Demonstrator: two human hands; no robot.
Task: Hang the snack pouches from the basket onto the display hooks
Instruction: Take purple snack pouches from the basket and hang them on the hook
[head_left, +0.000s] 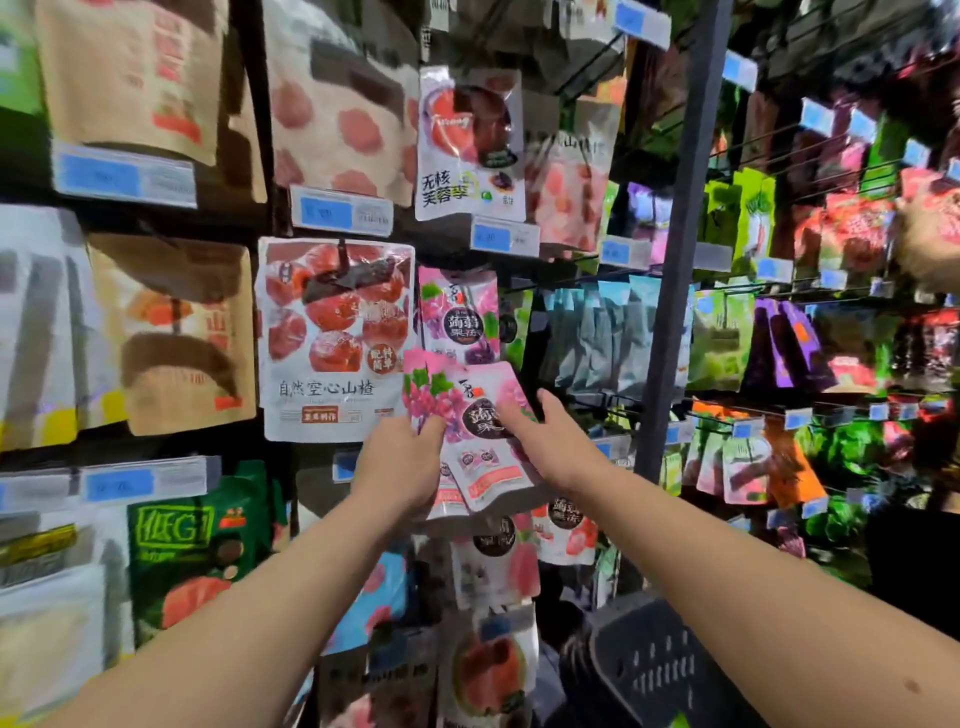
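Pink, grape-printed pouches (470, 410) are gripped by the left hand (400, 460), fingers curled, and pinched by the right hand (550, 441) fingers.

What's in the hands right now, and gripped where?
A stack of pink grape pouches. The left hand grips its lower left edge; the right hand pinches the front pouch's right edge, thumb on its face.
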